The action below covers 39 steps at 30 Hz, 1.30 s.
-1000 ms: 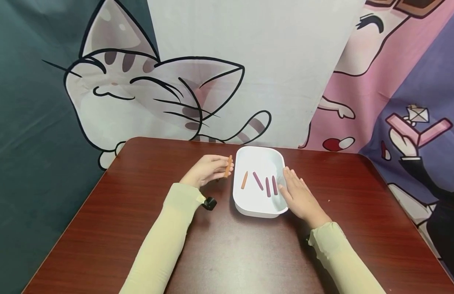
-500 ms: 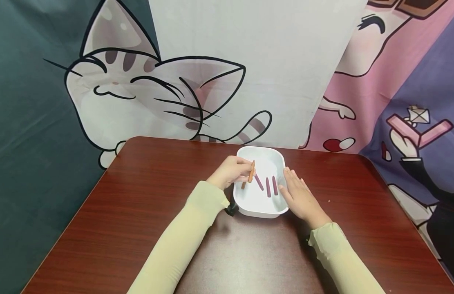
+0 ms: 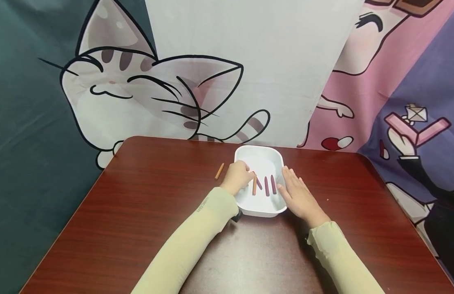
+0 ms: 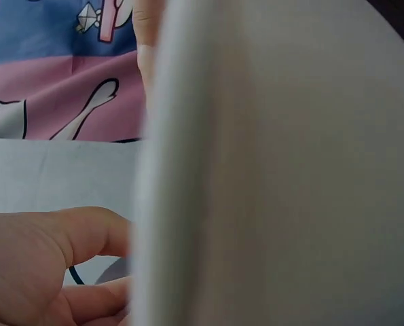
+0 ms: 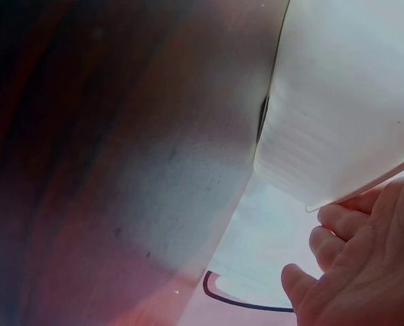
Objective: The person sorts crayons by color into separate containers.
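Observation:
A white rectangular tray [image 3: 261, 210] stands on the table. My left hand [image 3: 237, 178] reaches over its left rim with curled fingers, pinching one end of an orange crayon [image 3: 254, 186] low over the tray floor. Three purple crayons [image 3: 267, 186] lie inside, one of them close by the left fingertips. My right hand [image 3: 302, 199] lies along the tray's right side, its fingers straight against the wall. In the left wrist view, the blurred tray wall [image 4: 181, 176] hides the left fingertips.
Another orange crayon [image 3: 219, 171] rests on the brown table [image 3: 157, 196], left of the tray. A printed cartoon cloth [image 3: 285, 61] hangs behind the table's far edge. A dark wrist camera [image 3: 237, 216] sits below the left wrist, beside the tray.
My left hand has moved right from beside the tray and lowered its orange crayon into it. The orange crayon on the table has come into sight. My right hand has kept its place.

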### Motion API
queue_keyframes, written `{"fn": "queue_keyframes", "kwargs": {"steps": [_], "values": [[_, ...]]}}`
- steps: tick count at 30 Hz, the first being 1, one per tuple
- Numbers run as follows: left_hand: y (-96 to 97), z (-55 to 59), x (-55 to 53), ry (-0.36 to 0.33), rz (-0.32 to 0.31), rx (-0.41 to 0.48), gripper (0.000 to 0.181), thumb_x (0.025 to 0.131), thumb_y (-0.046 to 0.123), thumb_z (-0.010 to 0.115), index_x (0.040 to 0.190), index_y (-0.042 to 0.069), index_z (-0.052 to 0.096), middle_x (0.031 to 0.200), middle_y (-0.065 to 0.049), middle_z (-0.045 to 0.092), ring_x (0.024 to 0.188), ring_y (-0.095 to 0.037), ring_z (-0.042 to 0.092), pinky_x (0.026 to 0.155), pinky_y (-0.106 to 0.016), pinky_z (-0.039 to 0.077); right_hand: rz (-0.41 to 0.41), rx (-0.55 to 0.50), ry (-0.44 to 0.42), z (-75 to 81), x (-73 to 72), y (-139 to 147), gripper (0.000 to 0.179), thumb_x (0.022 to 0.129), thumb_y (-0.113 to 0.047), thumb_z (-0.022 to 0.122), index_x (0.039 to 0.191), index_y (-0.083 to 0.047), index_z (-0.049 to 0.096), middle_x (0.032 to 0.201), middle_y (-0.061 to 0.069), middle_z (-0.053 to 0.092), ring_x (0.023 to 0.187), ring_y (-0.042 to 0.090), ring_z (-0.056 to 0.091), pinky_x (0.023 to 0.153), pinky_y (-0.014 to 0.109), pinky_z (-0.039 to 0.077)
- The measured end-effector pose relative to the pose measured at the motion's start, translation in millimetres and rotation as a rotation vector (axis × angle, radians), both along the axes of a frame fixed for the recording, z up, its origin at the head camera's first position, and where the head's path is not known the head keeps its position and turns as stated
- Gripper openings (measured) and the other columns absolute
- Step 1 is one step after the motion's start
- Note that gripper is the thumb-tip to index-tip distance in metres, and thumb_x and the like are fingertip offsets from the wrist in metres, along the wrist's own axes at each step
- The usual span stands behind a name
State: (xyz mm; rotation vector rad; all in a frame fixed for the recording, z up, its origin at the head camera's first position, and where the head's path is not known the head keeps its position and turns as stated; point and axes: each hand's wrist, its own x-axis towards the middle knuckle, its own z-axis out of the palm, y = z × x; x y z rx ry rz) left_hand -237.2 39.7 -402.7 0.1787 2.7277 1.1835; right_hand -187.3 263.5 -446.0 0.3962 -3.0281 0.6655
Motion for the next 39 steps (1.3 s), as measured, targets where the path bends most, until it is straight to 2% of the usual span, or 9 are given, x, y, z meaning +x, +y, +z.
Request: {"fn": "queue_keyframes", "kwargs": {"steps": [2, 6, 10, 16, 19, 22, 24, 31, 39], "values": [[-1.0, -0.5, 1.3, 0.005, -0.006, -0.013, 0.031, 0.098, 0.021, 0.065, 0.117, -0.003, 0.070, 0.106, -0.015, 0.073, 0.063, -0.012, 0.065, 0.061, -0.025, 0.052, -0.001, -0.003, 0.000, 0.8, -0.1, -1, 0.069, 0.107, -0.037, 0.043, 0.160, 0.000, 0.018, 0.166, 0.020, 0.017, 0.153, 0.041, 0.013, 0.119, 0.063, 0.014], [-7.9, -1.4, 4.9, 0.011, -0.031, 0.070, 0.031, 0.097, 0.019, 0.062, 0.120, -0.001, 0.069, 0.110, -0.015, 0.073, 0.066, -0.014, 0.071, 0.065, -0.027, 0.056, -0.007, 0.001, -0.013, 1.7, 0.1, 0, 0.070, 0.107, -0.037, 0.043, 0.161, -0.001, 0.017, 0.167, 0.019, 0.016, 0.153, 0.040, 0.011, 0.120, 0.062, 0.013], [-20.0, -3.5, 6.7, 0.080, -0.036, 0.148, 0.028, 0.096, 0.018, 0.059, 0.118, 0.004, 0.069, 0.103, -0.011, 0.074, 0.072, -0.014, 0.071, 0.070, -0.029, 0.057, -0.007, 0.002, -0.023, 0.9, -0.9, 2, 0.070, 0.107, -0.037, 0.043, 0.161, -0.002, 0.015, 0.167, 0.018, 0.014, 0.154, 0.039, 0.010, 0.121, 0.061, 0.012], [-42.3, -10.4, 2.8, 0.176, 0.069, 0.309, 0.023, 0.097, 0.014, 0.056, 0.113, 0.004, 0.069, 0.091, -0.007, 0.073, 0.073, -0.018, 0.073, 0.066, -0.029, 0.059, -0.006, 0.004, -0.032, 1.6, -2.5, 5, 0.073, 0.107, -0.041, 0.041, 0.162, -0.004, 0.012, 0.168, 0.016, 0.012, 0.154, 0.039, 0.009, 0.121, 0.061, 0.011], [-55.7, -15.3, -2.9, 0.229, 0.134, 0.243, 0.021, 0.097, 0.017, 0.058, 0.111, 0.008, 0.071, 0.091, -0.003, 0.074, 0.076, -0.016, 0.072, 0.072, -0.032, 0.057, -0.006, 0.008, -0.034, 2.3, -2.5, 5, 0.073, 0.107, -0.041, 0.041, 0.162, -0.003, 0.012, 0.168, 0.017, 0.012, 0.154, 0.039, 0.008, 0.121, 0.061, 0.011], [-69.6, -22.0, -10.9, 0.239, 0.178, 0.156, 0.021, 0.095, 0.020, 0.060, 0.111, 0.011, 0.071, 0.096, -0.002, 0.075, 0.086, -0.018, 0.071, 0.078, -0.038, 0.053, -0.007, 0.010, -0.031, 2.6, -1.9, 6, 0.073, 0.107, -0.042, 0.040, 0.162, -0.002, 0.012, 0.168, 0.017, 0.012, 0.154, 0.039, 0.008, 0.121, 0.061, 0.011], [-77.9, -27.7, -17.5, 0.229, 0.186, 0.111, 0.023, 0.095, 0.019, 0.059, 0.112, 0.010, 0.070, 0.099, -0.004, 0.074, 0.090, -0.022, 0.069, 0.082, -0.041, 0.053, -0.008, 0.010, -0.024, 2.4, -1.4, 6, 0.072, 0.107, -0.042, 0.039, 0.161, -0.002, 0.013, 0.168, 0.017, 0.013, 0.154, 0.039, 0.009, 0.121, 0.061, 0.012], [-90.6, -46.0, -37.7, 0.174, 0.119, -0.011, 0.024, 0.094, 0.011, 0.057, 0.116, 0.004, 0.065, 0.104, -0.011, 0.070, 0.099, -0.027, 0.065, 0.090, -0.042, 0.053, -0.014, 0.001, -0.020, 1.2, -1.4, 5, 0.072, 0.107, -0.041, 0.041, 0.161, -0.002, 0.015, 0.167, 0.017, 0.015, 0.154, 0.039, 0.011, 0.121, 0.061, 0.012], [-85.2, -53.6, -43.8, 0.130, 0.096, -0.080, 0.029, 0.094, 0.019, 0.071, 0.115, 0.000, 0.065, 0.111, -0.016, 0.068, 0.106, -0.031, 0.063, 0.093, -0.042, 0.052, -0.010, 0.008, -0.033, -0.2, -2.8, 0, 0.072, 0.106, -0.038, 0.044, 0.161, -0.002, 0.015, 0.168, 0.016, 0.015, 0.154, 0.039, 0.011, 0.121, 0.061, 0.012]]}}
